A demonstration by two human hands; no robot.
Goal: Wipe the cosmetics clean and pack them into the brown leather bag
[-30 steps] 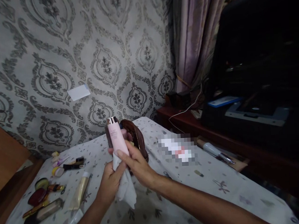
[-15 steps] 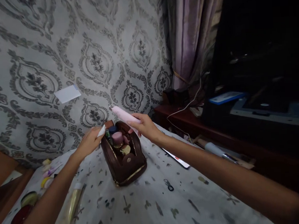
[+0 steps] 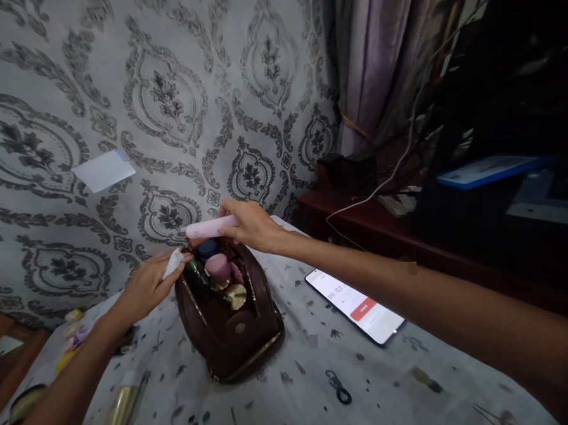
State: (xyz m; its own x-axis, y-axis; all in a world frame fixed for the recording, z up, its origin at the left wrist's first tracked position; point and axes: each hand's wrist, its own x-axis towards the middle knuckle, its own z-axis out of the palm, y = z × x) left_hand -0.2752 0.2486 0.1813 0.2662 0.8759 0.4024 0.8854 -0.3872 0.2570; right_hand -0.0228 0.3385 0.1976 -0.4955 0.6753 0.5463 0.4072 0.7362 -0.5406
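A dark brown zip-up cosmetic bag (image 3: pixel 225 358) stands unzipped on the patterned cloth. Inside show a pink-lidded jar (image 3: pixel 217 267), a dark blue lid (image 3: pixel 208 248), a green bottle (image 3: pixel 196 271) and a round gold piece (image 3: pixel 236 296). My right hand (image 3: pixel 253 225) grips a slim pink cylinder (image 3: pixel 208 228) with a small tip, held nearly level above the bag's far end; its exact kind is unclear. At the bag's left rim, my left hand (image 3: pixel 149 280) pinches a white tissue (image 3: pixel 173 263).
A lit phone (image 3: pixel 365 310) lies right of the bag, under my right forearm. On the left are a gold tube (image 3: pixel 120 411) and several small cosmetics, partly behind my left arm. A dark red desk (image 3: pixel 316 204) with a white cable (image 3: pixel 382 185) borders the cloth. Wallpaper rises behind.
The pink cylinder has swung from a slant to nearly level and moved left over the bag's far end. My left hand still pinches the tissue by the rim. The view has shifted, revealing more phone.
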